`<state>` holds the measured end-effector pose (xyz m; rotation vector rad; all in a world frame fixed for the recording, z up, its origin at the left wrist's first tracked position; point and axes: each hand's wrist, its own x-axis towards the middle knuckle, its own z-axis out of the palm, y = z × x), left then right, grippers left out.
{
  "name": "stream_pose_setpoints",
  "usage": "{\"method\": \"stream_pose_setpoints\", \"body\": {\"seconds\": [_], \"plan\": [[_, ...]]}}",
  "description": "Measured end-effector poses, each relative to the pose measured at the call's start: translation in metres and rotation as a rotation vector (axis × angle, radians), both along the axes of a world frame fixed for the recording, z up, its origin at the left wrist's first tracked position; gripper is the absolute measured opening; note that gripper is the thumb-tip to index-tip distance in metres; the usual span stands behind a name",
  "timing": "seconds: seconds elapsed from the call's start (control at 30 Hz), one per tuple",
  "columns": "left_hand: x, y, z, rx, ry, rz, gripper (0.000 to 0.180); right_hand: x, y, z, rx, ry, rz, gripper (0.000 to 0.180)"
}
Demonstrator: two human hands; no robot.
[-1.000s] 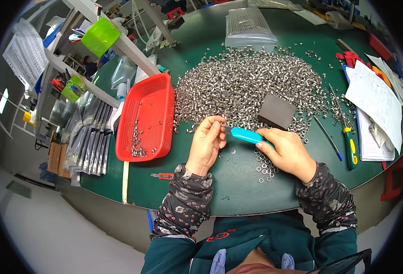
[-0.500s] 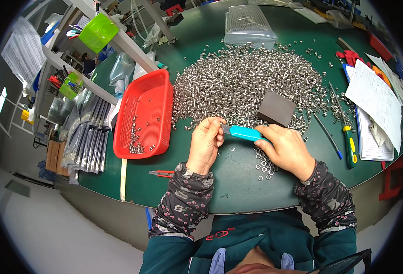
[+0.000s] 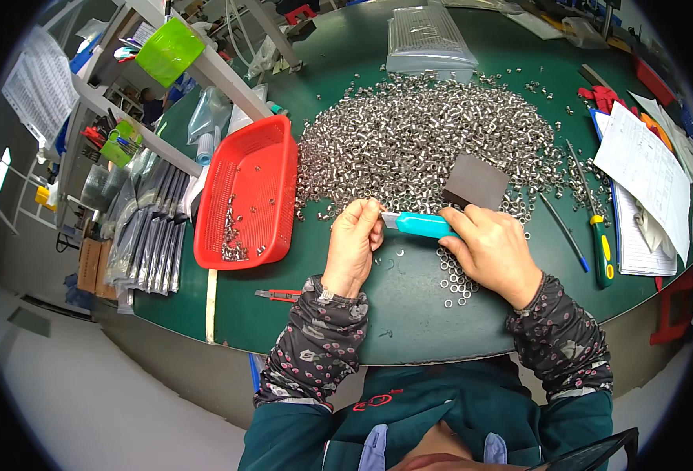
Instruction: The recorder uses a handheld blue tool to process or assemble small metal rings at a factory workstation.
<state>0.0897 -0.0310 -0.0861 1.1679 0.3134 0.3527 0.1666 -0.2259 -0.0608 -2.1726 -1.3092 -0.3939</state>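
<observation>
My right hand (image 3: 492,250) grips a turquoise utility knife (image 3: 421,225), its tip pointing left. My left hand (image 3: 354,241) is pinched shut on a small metal piece right at the knife's tip; the piece itself is hidden by my fingers. Both hands hover over the green table (image 3: 409,314), just in front of a big heap of small silver metal rings and sleeves (image 3: 425,133). A dark grey block (image 3: 474,183) lies at the heap's near edge, just beyond my right hand. Several loose rings (image 3: 456,282) lie below my right hand.
A red plastic basket (image 3: 244,196) with several metal pieces stands left of my hands. A small red cutter (image 3: 277,295) lies near the front edge. Papers (image 3: 645,180), a pen (image 3: 564,231) and a yellow-green screwdriver (image 3: 601,247) lie at right. A clear lidded box (image 3: 427,35) sits at the back.
None beyond a slight shift of the view; both hands stay together at the knife's tip.
</observation>
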Motion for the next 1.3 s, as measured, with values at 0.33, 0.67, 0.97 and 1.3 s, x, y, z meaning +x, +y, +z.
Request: {"method": "stream_pose_setpoints", "body": {"seconds": [0.33,0.67,0.97,1.3], "plan": [[0.002,0.008,-0.004,-0.07,0.041,-0.083,0.019,0.002,0.0,-0.001,0.011,-0.052,0.01,0.031],[0.001,0.011,0.002,-0.323,-0.001,-0.197,0.033,0.007,0.001,0.003,0.142,0.023,-0.011,0.029],[0.001,0.004,0.009,-0.169,-0.029,-0.07,0.02,0.005,0.0,0.0,0.121,0.094,-0.013,0.025],[0.002,0.006,0.005,-0.251,-0.071,-0.114,0.018,0.004,-0.001,-0.003,0.088,0.179,0.013,0.025]]}}
